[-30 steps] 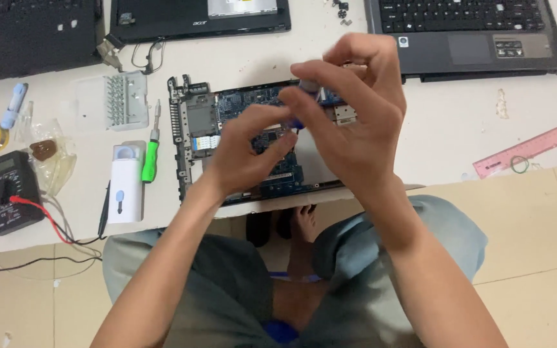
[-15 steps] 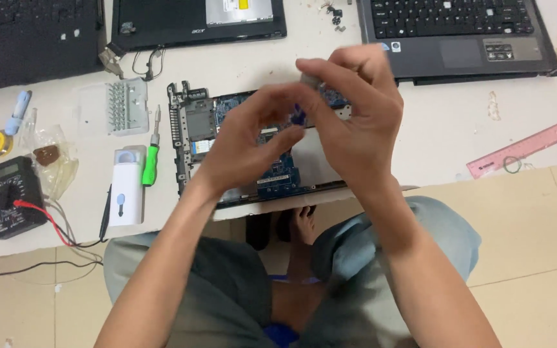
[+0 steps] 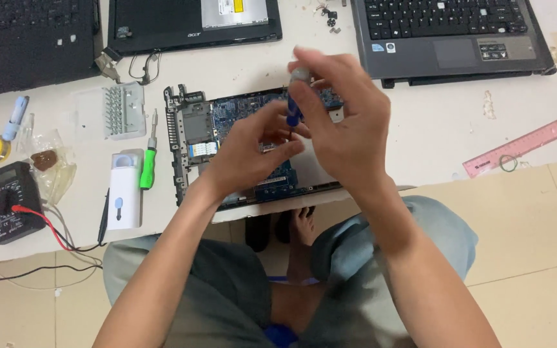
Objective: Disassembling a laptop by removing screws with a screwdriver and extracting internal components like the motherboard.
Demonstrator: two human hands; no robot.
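Blue-handled small screwdriver with a grey cap [image 3: 293, 106] is pinched upright in the right hand [image 3: 346, 129], thumb and fingers closed around the handle with the cap poking out at the top. It sits right over the blue laptop motherboard in its dark plastic base frame [image 3: 227, 129], which lies flat on the white table [image 3: 420, 135], close to the table's near edge. Left hand [image 3: 253, 151] is down low over the middle of the board, fingers curled together near the screwdriver's lower end; can't tell whether it's actually pinching the tip or just touching the board, since the fingers hide that spot.

Other stuff around: a green-handled screwdriver [image 3: 147, 164] lies just left of the frame, next to a white rectangular case with a blue mark [image 3: 125, 190]. Further left there's a black multimeter with red and black leads [image 3: 9, 200]. A clear plastic bit holder [image 3: 117, 109] sits above the green screwdriver. A grey laptop with black keyboard [image 3: 449, 35] is at the top right, and a black laptop base turned bottom-up [image 3: 191, 22] is at the top middle. A pink ruler [image 3: 527, 142] lies over on the right.
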